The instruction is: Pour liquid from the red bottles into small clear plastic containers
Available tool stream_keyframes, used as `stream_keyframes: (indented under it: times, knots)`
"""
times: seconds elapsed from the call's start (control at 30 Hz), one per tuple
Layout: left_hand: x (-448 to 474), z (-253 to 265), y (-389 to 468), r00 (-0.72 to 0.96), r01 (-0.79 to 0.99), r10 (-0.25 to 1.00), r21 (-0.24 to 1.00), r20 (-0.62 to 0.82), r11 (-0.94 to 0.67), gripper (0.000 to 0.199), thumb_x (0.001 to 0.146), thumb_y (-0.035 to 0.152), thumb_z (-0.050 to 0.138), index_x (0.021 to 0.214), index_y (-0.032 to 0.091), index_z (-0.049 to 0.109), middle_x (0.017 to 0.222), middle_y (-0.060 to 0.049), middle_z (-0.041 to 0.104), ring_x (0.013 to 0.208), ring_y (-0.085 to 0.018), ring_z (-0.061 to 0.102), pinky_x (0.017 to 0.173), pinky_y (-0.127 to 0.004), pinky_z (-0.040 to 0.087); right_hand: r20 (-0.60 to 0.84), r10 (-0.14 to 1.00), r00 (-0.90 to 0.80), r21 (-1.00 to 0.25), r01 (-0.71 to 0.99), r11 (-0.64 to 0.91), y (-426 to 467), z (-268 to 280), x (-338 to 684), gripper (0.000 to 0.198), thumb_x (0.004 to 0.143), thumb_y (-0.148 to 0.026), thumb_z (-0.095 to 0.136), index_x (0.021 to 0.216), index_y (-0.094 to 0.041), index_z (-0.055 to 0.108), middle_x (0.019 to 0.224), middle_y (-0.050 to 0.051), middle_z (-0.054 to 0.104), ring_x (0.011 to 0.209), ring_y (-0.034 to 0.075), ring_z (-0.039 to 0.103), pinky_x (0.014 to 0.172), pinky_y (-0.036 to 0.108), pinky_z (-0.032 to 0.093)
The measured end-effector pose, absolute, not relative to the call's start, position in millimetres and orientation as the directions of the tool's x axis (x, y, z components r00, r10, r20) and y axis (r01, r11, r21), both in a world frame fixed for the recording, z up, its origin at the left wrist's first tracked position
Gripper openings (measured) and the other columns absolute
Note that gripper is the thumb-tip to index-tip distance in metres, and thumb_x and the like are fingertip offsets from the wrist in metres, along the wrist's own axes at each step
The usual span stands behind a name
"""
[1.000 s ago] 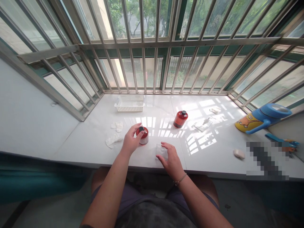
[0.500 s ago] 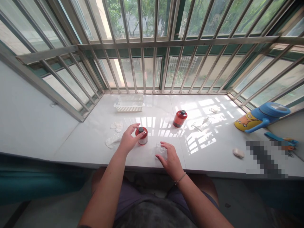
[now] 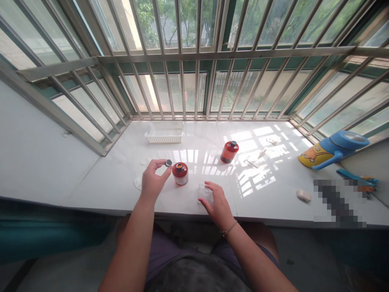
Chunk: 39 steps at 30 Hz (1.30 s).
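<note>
Between thumb and fingers, my left hand (image 3: 154, 180) pinches a small black bottle cap (image 3: 168, 163), held just left of a red bottle (image 3: 180, 175). That bottle stands upright with its mouth uncovered and a pale label on its front. My right hand (image 3: 215, 199) rests on the counter, fingers spread and curved around the right side of a small clear plastic piece (image 3: 204, 191); whether the fingers touch it I cannot tell. A second red bottle (image 3: 229, 152), its black cap on, stands farther back to the right.
A white mesh basket (image 3: 165, 134) sits at the back left. Crumpled white tissue (image 3: 137, 183) lies beside my left hand, more scraps (image 3: 258, 157) at right. A blue and yellow cartoon flask (image 3: 332, 150), a pale oblong object (image 3: 304, 196) and blue-handled tool (image 3: 355, 178) occupy the right side.
My left hand has lifted the black cap off the nearer red bottle and moved left with it, leaving the mouth uncovered. My right hand has stayed in place.
</note>
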State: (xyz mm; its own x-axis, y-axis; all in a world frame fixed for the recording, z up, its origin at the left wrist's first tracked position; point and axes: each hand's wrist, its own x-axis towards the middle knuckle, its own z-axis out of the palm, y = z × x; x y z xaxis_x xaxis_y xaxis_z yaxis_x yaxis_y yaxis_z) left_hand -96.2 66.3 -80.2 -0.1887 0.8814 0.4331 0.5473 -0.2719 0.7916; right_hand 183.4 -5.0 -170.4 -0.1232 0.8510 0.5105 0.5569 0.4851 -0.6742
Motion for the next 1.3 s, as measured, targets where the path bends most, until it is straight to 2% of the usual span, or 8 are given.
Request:
stream_keyframes:
  times: [0.1,0.2,0.27,0.5,0.77,0.9,1.07,1.3]
  knots:
    - [-127,-89,58,-0.009,0.842,0.880,0.478,0.474,-0.249,0.016,0.092,0.024,0.071,0.108,0.027,0.072,0.114,-0.008,0.079,0.115,-0.033,0.070,0.108,-0.051,0.049,0.515,0.848,-0.123,-0.673,0.554,0.490,-5,-171,183,0.044,0.101,-0.035,0.073,0.140,-0.026,0.056,0.141,0.016,0.066,0.131,0.034,0.064,0.110,0.061,0.058]
    - [-147,-105,50,0.134,0.947,0.949,0.246,0.286,-0.208,0.017,0.087,0.015,0.068,0.099,0.027,0.072,0.102,-0.010,0.078,0.108,-0.037,0.068,0.097,-0.050,0.049,0.520,0.845,-0.122,-0.671,0.555,0.493,-5,-172,183,0.044,0.101,-0.035,0.073,0.141,-0.027,0.055,0.141,0.015,0.066,0.131,0.034,0.063,0.111,0.061,0.057]
    - [-150,-115,46,0.175,0.961,0.969,0.186,0.172,-0.207,0.020,0.085,0.011,0.065,0.094,0.027,0.072,0.097,-0.011,0.076,0.106,-0.038,0.067,0.090,-0.048,0.049,0.523,0.844,-0.120,-0.669,0.557,0.493,-5,-172,183,0.044,0.101,-0.035,0.073,0.140,-0.027,0.056,0.141,0.015,0.066,0.132,0.034,0.063,0.111,0.061,0.057]
    - [-146,-130,39,0.232,0.943,0.967,0.218,0.104,-0.250,0.037,0.084,0.005,0.059,0.106,0.030,0.076,0.111,-0.010,0.079,0.112,-0.036,0.068,0.089,-0.045,0.050,0.528,0.841,-0.123,-0.663,0.559,0.498,-4,-174,183,0.043,0.101,-0.036,0.073,0.139,-0.026,0.055,0.141,0.015,0.066,0.130,0.034,0.063,0.110,0.061,0.057]
    - [-151,-130,38,0.207,0.931,0.973,0.286,0.104,-0.228,0.028,0.089,0.025,0.067,0.115,0.027,0.076,0.115,-0.013,0.078,0.109,-0.036,0.070,0.096,-0.047,0.054,0.532,0.838,-0.121,-0.662,0.558,0.501,-4,-174,182,0.042,0.101,-0.035,0.073,0.139,-0.026,0.056,0.140,0.015,0.066,0.131,0.034,0.063,0.111,0.059,0.057]
    - [-148,-132,39,0.219,0.914,0.972,0.332,0.079,-0.233,0.022,0.091,0.028,0.070,0.111,0.024,0.077,0.112,-0.012,0.079,0.108,-0.034,0.071,0.098,-0.046,0.055,0.540,0.833,-0.119,-0.659,0.555,0.507,-4,-176,183,0.043,0.101,-0.036,0.074,0.139,-0.026,0.056,0.140,0.015,0.066,0.130,0.033,0.063,0.110,0.059,0.056]
    - [-146,-130,41,0.221,0.917,0.973,0.323,0.071,-0.232,0.019,0.093,0.020,0.068,0.109,0.020,0.077,0.110,-0.012,0.079,0.108,-0.033,0.071,0.099,-0.045,0.055,0.540,0.833,-0.122,-0.662,0.550,0.510,-3,-179,183,0.045,0.101,-0.035,0.074,0.140,-0.026,0.055,0.141,0.015,0.066,0.131,0.033,0.063,0.110,0.059,0.056]
    - [-145,-123,43,0.243,0.937,0.970,0.253,0.022,-0.241,0.021,0.092,0.023,0.074,0.113,0.027,0.079,0.119,-0.009,0.077,0.114,-0.035,0.069,0.098,-0.048,0.055,0.534,0.836,-0.124,-0.665,0.549,0.506,-3,-179,183,0.045,0.101,-0.035,0.074,0.141,-0.026,0.055,0.142,0.016,0.065,0.132,0.034,0.062,0.111,0.061,0.055]
